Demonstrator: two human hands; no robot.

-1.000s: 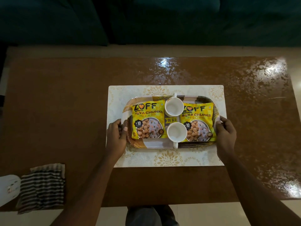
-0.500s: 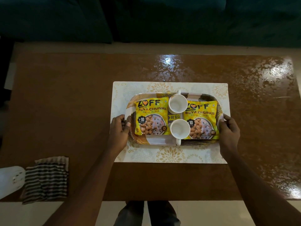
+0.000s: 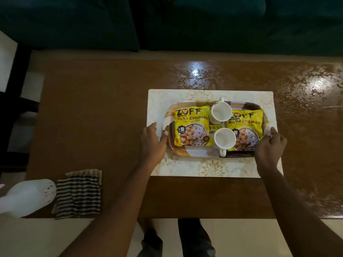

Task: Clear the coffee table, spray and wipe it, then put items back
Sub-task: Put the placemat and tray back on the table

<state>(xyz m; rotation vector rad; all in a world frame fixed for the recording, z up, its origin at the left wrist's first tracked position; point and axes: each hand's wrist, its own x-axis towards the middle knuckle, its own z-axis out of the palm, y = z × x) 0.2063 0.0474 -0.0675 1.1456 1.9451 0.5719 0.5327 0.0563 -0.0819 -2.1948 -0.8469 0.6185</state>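
Note:
A patterned tray (image 3: 196, 153) sits on a cream floral placemat (image 3: 209, 168) on the brown coffee table (image 3: 104, 115). The tray carries two yellow soya chunks packets (image 3: 192, 127) (image 3: 246, 131) and two white cups (image 3: 220, 111) (image 3: 224, 139). My left hand (image 3: 153, 143) grips the tray's left edge, thumb on the rim. My right hand (image 3: 270, 148) grips the tray's right edge. A striped cloth (image 3: 78, 193) and a white spray bottle (image 3: 26, 196) lie at the table's front left corner.
A dark teal sofa (image 3: 185, 21) runs along the far side of the table. Pale floor (image 3: 46, 236) shows at the near edge, with my legs below. The table's right half has a glossy, mottled sheen (image 3: 306, 89).
Both hands have stayed on the tray's ends. The view has shifted, so the tray and mat now sit further right in the picture; whether the tray itself moved I cannot tell.

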